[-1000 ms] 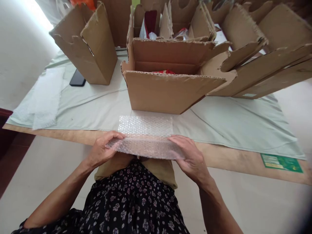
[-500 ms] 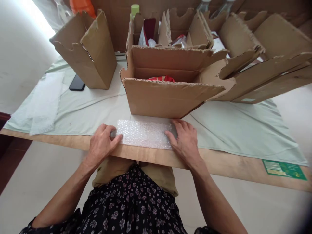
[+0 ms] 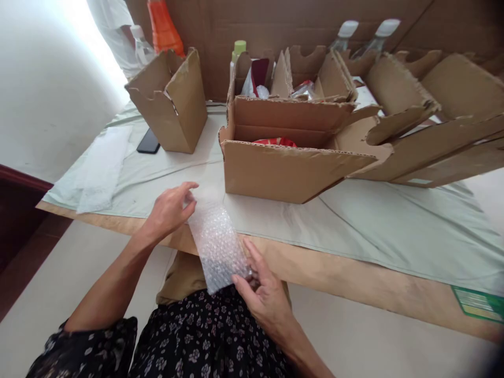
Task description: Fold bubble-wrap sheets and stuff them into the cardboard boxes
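A strip of bubble wrap [image 3: 219,242] slants over the table's front edge, its near end hanging above my lap. My right hand [image 3: 263,286] grips that near end at its right corner, thumb on top and fingers underneath. Beside the strip's far left end is my left hand [image 3: 172,210], index finger stretched out and thumb apart from it. Nothing shows in its grasp, though the curled fingers lie close to the wrap's edge.
Cut cardboard boxes [image 3: 291,170] stand behind the wrap, one holding a red packet [image 3: 275,142]. At left are another carton [image 3: 169,113], a black phone [image 3: 148,142] and more bubble wrap [image 3: 104,168]. Bottles [image 3: 380,37] stand at the back. A green card [image 3: 478,303] lies at the right edge.
The bubble wrap has turned from lying along the table edge to slanting toward me. My right hand moved nearer and left with its end; my left hand opened. The view tilted up.
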Motion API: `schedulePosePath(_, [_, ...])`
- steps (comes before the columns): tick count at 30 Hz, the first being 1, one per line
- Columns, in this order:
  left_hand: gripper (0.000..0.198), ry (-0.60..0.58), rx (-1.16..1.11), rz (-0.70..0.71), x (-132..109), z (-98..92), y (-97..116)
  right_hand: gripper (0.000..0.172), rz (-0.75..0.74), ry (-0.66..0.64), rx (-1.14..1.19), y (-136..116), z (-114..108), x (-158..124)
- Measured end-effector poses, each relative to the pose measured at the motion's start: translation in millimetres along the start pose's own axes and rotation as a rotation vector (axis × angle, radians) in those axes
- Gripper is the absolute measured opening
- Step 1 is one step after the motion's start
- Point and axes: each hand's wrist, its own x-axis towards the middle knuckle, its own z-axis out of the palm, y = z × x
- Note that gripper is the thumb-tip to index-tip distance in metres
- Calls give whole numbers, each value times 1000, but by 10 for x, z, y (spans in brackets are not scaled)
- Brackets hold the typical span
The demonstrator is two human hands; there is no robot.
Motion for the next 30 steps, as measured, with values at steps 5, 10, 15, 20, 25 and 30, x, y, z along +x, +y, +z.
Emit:
schedulePosePath(5, [41,134,-14,262,-27,177,-46,37,-56,-53,-48,31,198,93])
schedulePosePath(10, [52,-80,-337,460,-865,20,-63,42,157,-158,203,-24,105,106])
schedulePosePath(15, [55,-75,-444,259,-1319,101,90,47,211,-196,478,-111,141,237])
schedulePosePath(20, [27,118,-524,-165,-1057,311,147,52,-31,-48,373,-174,172,333])
schedulePosePath(25, [43,52,-470,-238,-786,324,104,36,-483,58,-253,-194,121,426])
schedulePosePath(30, [44,55,-397,-234,-773,367,103,35,-639,-97,-723,-101,164,699])
